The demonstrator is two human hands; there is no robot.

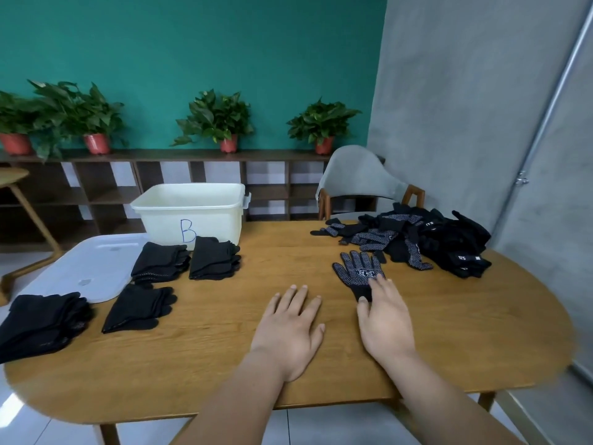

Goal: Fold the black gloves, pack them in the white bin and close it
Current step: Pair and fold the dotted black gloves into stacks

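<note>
While my right hand (386, 322) lay open on one black dotted cloth glove (356, 272) on the brown wooden table (192, 364) and my left hand (288, 326) rested flat beside it, I guessed folding it in half came next.

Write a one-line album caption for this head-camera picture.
Right hand touches a lone black glove, left hand open beside it; folded glove stacks sit by the open white bin.
</note>
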